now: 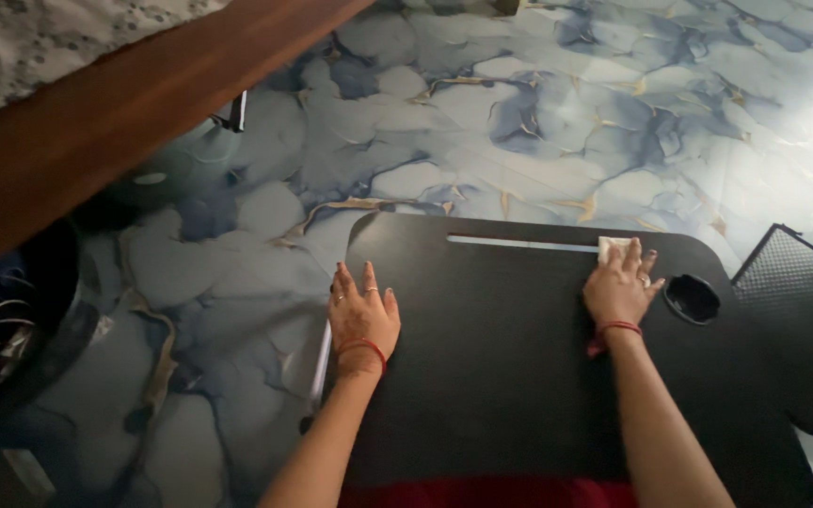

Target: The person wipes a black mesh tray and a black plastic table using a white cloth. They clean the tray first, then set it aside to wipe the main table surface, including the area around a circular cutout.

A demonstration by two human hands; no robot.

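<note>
From my remote seat the biggest thing in view is the marbled blue-and-white floor (538,122), filling everything from nine o'clock round to three. Next comes the brown wooden bed frame (115,122) running across the ten o'clock corner, with one patterned bedsheet (30,38) above it. At centre, toward six o'clock, sits one black lap table (501,376), flat on the floor, with one long slot (519,243) near its far edge and one round cup recess (692,299) at its three o'clock end. A dark mesh panel (792,301) lies just beside the table at three o'clock, and a dark round bin with cords (11,329) sits at nine o'clock. My left hand (362,315) lies flat and spread on the table's left edge, fingers fully extended, gripping nothing. My right hand (621,287) presses palm-down on one small white cloth (612,247), fingers nearly straight, the cloth pinned against the table top at about one o'clock from centre, touching the slot's right end. I judge the cloth soft, light and limp, likely to bunch if pushed by its edge, so it is best held under flat fingers. The table looks stiff and smooth, probably a little slippery, so the steadying hand belongs on its rim. I count two hands, one red thread on each wrist.
</note>
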